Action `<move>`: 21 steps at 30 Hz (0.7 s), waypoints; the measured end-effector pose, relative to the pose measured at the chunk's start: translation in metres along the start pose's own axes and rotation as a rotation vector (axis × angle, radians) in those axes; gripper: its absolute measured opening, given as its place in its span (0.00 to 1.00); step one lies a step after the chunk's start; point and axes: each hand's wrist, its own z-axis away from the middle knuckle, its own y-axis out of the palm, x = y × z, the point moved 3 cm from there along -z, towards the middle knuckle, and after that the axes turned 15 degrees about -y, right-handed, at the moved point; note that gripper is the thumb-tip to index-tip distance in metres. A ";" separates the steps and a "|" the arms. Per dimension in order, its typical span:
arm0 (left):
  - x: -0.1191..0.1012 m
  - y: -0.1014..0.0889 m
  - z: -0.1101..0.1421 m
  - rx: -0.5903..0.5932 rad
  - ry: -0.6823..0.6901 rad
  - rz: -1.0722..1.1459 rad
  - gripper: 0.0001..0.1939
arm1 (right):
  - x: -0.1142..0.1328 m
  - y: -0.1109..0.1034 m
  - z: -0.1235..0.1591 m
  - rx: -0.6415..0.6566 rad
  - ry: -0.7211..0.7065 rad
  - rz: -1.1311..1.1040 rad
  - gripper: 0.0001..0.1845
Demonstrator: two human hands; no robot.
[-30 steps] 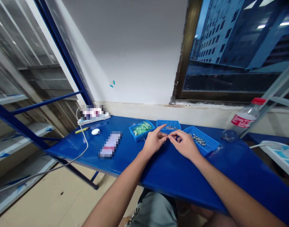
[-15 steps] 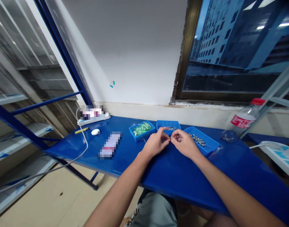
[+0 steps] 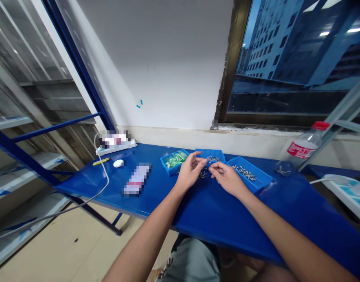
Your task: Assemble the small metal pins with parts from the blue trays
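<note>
My left hand (image 3: 190, 170) is above the blue table, its thumb and fingertips drawn together; anything between them is too small to make out. Facing it, my right hand (image 3: 228, 179) has its thumb and forefinger pinched, and I cannot make out what they hold. A small gap separates the fingertips of the two hands. Several loose thin metal pieces (image 3: 204, 174) lie on the table below and between the hands. Behind them is a blue tray of small metal parts (image 3: 213, 159). Another blue tray, right of my right hand, holds silvery screw-like pieces (image 3: 245, 172).
A blue tray (image 3: 169, 171) of green packets stands left of my hands. Farther left are a pixelated flat object (image 3: 136, 181), a white rounded object (image 3: 119, 163), a yellow cutter (image 3: 101, 161) and a cable. A plastic bottle (image 3: 302, 150) stands at right, near a power strip.
My fingertips, touching or nearly touching before, have moved apart. My left hand has shifted slightly left, and the loose metal pieces between the hands now show.
</note>
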 end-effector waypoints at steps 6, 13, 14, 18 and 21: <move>0.001 -0.007 -0.003 -0.141 -0.028 -0.036 0.21 | -0.015 -0.005 -0.009 -0.118 0.161 -0.083 0.26; 0.004 -0.007 -0.004 -0.140 -0.021 -0.058 0.21 | -0.001 -0.006 -0.005 0.049 -0.245 0.502 0.12; 0.004 -0.007 -0.004 -0.140 -0.022 -0.064 0.21 | 0.001 -0.004 -0.004 0.097 -0.321 0.564 0.12; 0.004 -0.006 -0.003 -0.125 -0.022 -0.103 0.22 | -0.003 0.004 0.000 0.256 -0.450 0.633 0.24; 0.004 -0.006 -0.003 -0.119 -0.021 -0.116 0.22 | -0.008 0.006 -0.001 0.313 -0.459 0.630 0.29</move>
